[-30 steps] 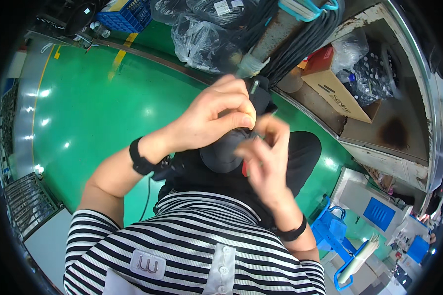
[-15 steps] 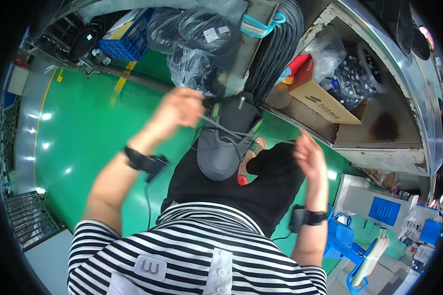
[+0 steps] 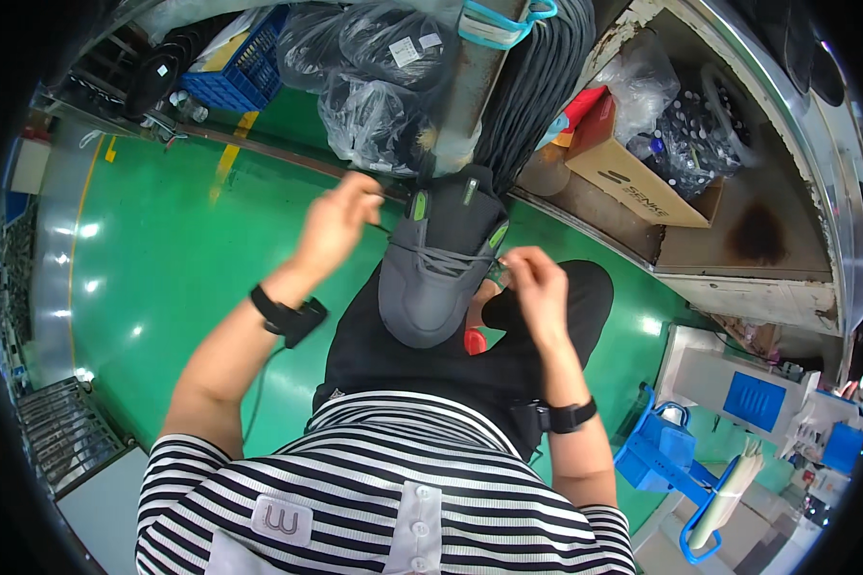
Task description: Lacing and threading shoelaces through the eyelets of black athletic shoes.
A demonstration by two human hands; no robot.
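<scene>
Grey shoe (image 3: 420, 305) at frame centre, toe toward the lower edge, overlapping the dark trousers (image 3: 374, 359); what bears the heel, cannot tell. Likely light: upper soft, giving; toe somewhat firmer; nothing fragile. Laces (image 3: 443, 259) cross the tongue (image 3: 458, 206), thin and limp, apt to slip; best pinched near the ends, the shoe itself by its sides.

Left hand (image 3: 341, 222), upper centre-left: fingers curled, nearly closed, lace seemingly pinched at the tips. Forearm slants up and right from lower left, elbow bent.

Right hand (image 3: 537, 286), just beside the shoe: thumb and forefinger together on lace, little gap. Forearm steep, leaning left.
</scene>
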